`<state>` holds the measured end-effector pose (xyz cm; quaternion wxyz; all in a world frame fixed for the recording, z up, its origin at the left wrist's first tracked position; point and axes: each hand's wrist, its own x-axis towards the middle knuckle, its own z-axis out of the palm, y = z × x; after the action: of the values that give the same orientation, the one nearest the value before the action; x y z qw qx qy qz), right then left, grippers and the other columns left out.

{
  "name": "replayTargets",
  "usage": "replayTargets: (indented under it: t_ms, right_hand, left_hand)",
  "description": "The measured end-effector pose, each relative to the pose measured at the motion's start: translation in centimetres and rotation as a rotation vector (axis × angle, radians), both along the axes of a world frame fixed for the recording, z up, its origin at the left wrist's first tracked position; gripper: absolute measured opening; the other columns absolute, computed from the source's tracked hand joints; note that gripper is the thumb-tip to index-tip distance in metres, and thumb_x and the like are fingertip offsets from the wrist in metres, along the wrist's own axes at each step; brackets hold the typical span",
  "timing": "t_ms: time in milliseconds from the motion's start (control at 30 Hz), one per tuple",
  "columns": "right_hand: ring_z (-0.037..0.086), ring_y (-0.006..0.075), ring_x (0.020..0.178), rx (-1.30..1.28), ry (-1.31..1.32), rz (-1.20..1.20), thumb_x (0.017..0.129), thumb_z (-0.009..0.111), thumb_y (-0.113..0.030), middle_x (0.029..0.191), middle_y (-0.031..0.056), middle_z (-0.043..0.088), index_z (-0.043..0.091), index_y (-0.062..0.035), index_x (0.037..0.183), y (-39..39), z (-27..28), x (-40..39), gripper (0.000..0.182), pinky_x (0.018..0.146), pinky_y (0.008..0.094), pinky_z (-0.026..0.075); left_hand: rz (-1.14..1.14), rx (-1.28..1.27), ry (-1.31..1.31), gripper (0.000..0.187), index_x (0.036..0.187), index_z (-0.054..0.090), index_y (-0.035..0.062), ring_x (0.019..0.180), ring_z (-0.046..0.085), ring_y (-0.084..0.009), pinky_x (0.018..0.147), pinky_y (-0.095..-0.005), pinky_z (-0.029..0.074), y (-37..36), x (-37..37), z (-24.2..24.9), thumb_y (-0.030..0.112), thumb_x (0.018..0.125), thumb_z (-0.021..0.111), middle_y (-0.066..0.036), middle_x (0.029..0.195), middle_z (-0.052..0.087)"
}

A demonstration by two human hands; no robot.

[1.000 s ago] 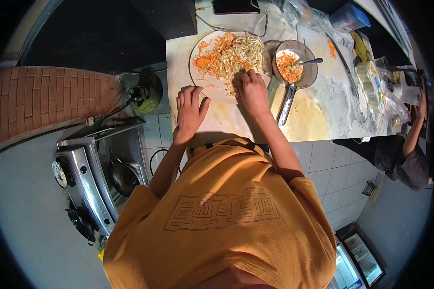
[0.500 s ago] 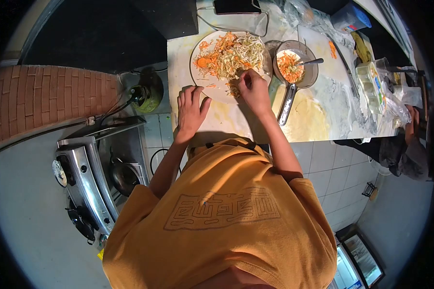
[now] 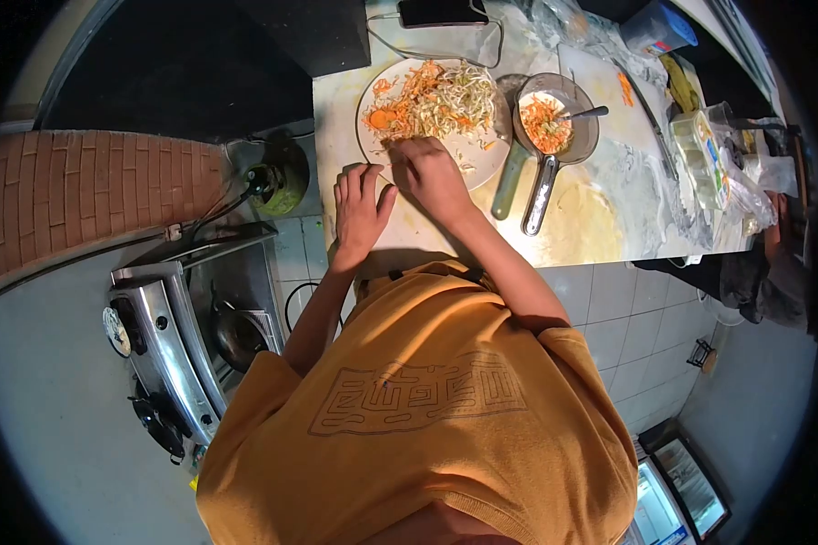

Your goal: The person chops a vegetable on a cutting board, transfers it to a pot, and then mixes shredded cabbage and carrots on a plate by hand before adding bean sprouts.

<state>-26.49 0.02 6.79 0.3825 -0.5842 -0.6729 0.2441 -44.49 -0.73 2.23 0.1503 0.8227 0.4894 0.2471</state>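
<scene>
A round pale plate holds shredded carrot on its left side and bean sprouts on its right, with a carrot slice at the left. My left hand lies at the plate's lower left edge with its fingers spread. Over the plate's lower part, my right hand reaches in with fingers bent down at the edge of the shreds; whatever its fingertips hold is hidden. Right of the plate stands a pan with carrot shreds in a pale mix and a spoon.
A green handle lies between plate and pan. At the right are a long knife, an egg carton, plastic bags and a co-worker's arm. A phone with a cable lies behind the plate. A stove stands left.
My right hand has moved left across the plate, from the right part to the lower middle, uncovering small bits and the green handle. My left hand has stayed in place.
</scene>
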Motion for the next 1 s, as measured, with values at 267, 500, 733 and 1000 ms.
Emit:
replayTargets:
  t_ms: [267,500,733,1000]
  right_hand:
    - [0.06,0.0386,0.109,-0.146,-0.37,-0.225,0.085,0.071,-0.008,0.121,0.0197,0.062,0.064,-0.0003,0.124,-4.4,1.0,3.8,0.041,0.097,0.0455,0.051]
    - [0.06,0.0394,0.109,-0.159,-0.36,-0.225,0.086,0.068,-0.003,0.117,0.0215,0.062,0.063,0.001,0.124,-4.7,-1.9,4.6,0.039,0.095,0.0463,0.053]
    - [0.061,0.0416,0.106,-0.076,-0.192,-0.189,0.085,0.065,0.001,0.11,0.0208,0.063,0.066,0.0016,0.115,-4.2,-0.7,5.3,0.03,0.094,0.0482,0.052]
    - [0.059,0.0361,0.102,-0.029,-0.34,-0.139,0.085,0.07,-0.007,0.108,0.0157,0.062,0.07,-0.0025,0.107,-2.5,-1.3,4.1,0.023,0.093,0.0463,0.05]
  left_hand:
    - [0.011,-0.017,0.005,0.044,0.131,0.056,0.0045,0.118,0.051,-0.0373,0.101,-0.0483,0.04,-0.1,-0.1,-0.2,0.025,0.095,0.069,-0.018,0.124,0.052]
    - [0.006,-0.006,0.004,0.044,0.131,0.056,0.0051,0.118,0.051,-0.0365,0.101,-0.0479,0.04,-0.1,0.0,0.0,0.025,0.095,0.069,-0.017,0.124,0.052]
    - [0.011,0.007,0.002,0.044,0.131,0.056,0.0049,0.117,0.051,-0.0365,0.101,-0.0479,0.04,-0.1,0.0,-0.2,0.025,0.095,0.069,-0.017,0.124,0.052]
    - [0.009,0.018,-0.001,0.045,0.131,0.057,0.006,0.116,0.051,-0.0355,0.098,-0.0475,0.04,0.0,0.0,-0.1,0.028,0.094,0.069,-0.016,0.124,0.053]
